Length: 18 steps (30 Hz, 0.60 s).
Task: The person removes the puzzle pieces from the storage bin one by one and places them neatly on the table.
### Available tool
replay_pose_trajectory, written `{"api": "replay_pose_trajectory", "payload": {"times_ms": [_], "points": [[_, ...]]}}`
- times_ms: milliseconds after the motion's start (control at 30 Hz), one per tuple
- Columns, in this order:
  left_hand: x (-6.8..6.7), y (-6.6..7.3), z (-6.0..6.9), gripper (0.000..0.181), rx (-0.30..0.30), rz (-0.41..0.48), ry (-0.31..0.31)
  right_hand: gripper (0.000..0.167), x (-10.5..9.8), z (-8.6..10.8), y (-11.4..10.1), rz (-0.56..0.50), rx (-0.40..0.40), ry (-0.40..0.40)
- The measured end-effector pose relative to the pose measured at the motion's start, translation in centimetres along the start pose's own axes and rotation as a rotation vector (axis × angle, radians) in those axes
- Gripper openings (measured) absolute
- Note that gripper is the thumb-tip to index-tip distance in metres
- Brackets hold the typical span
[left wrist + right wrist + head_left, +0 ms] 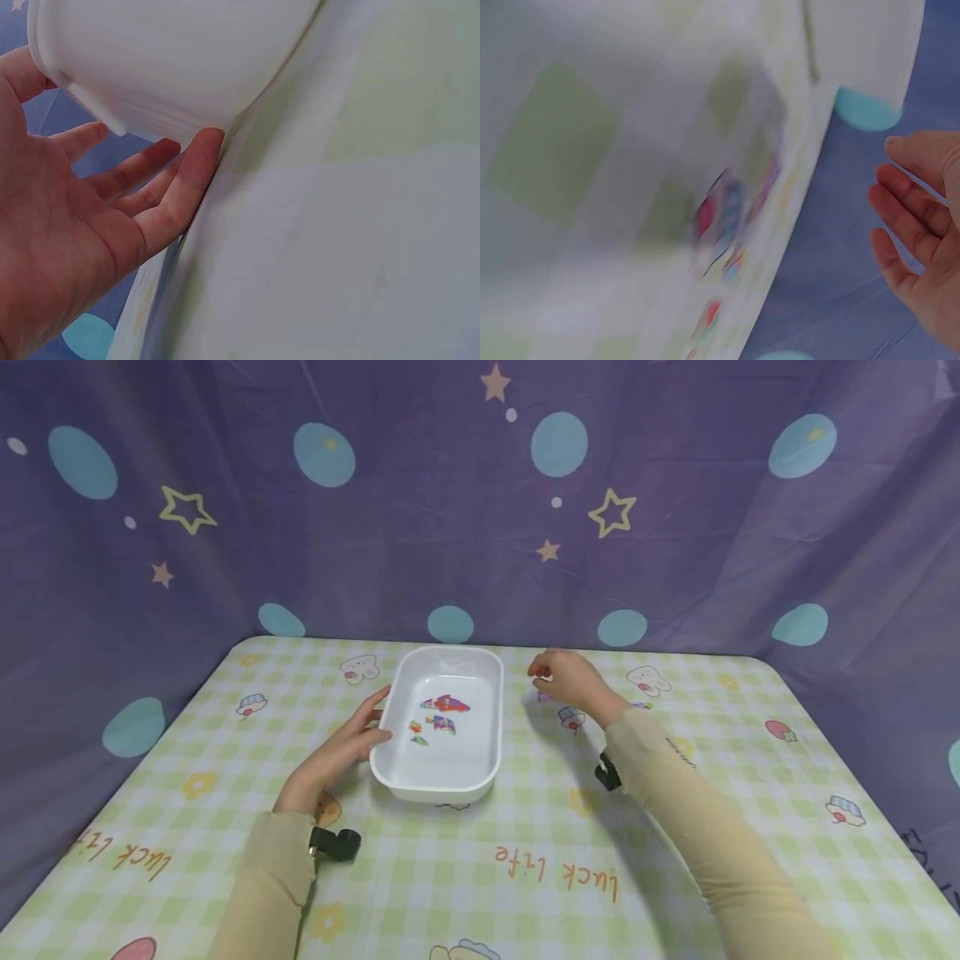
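A white rectangular tray [442, 777] stands on the table. Several small flat multicoloured pieces [447, 703] lie on its floor; their kind is too small to tell. At its left side my left hand [345, 747] holds the tray, thumb at the rim and fingers against the outer wall, as the left wrist view also shows. To the right of the tray my right hand [572, 681] hovers over the cloth, its fingers [904, 214] loosely bent with nothing visible between them. Beneath it lies a purplish piece [543, 697], partly hidden by the hand.
Another small colourful piece [642, 705] lies right of my right wrist, partly covered by it. A green checked tablecloth [420, 893] with printed cartoons covers the table. Behind its far edge hangs a purple curtain [450, 527].
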<state>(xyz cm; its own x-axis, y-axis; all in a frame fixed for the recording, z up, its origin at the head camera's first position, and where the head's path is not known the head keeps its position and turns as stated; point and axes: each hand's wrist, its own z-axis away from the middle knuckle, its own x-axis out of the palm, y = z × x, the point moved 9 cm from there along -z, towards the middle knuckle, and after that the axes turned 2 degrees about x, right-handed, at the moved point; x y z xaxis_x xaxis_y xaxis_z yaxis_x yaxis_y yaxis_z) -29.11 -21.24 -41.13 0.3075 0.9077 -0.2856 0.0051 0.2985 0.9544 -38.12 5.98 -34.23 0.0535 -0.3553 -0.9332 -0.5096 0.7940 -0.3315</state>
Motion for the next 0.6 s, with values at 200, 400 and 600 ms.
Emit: {"api": "replay_pose_trajectory", "payload": {"times_ms": [200,400,600], "points": [[-0.1,-0.1,0.0,0.067,-0.002,-0.004,0.001,0.016,-0.1,-1.0,-2.7,-0.020,-0.057,0.044],[-0.1,-0.1,0.0,0.067,-0.008,-0.011,0.001,0.015,0.5,-1.8,-5.6,0.002,-0.121,0.044],[-0.2,-0.1,0.0,0.068,-0.006,-0.022,0.005,0.016,1.8,-2.1,-8.8,0.069,-0.188,-0.010]]}}
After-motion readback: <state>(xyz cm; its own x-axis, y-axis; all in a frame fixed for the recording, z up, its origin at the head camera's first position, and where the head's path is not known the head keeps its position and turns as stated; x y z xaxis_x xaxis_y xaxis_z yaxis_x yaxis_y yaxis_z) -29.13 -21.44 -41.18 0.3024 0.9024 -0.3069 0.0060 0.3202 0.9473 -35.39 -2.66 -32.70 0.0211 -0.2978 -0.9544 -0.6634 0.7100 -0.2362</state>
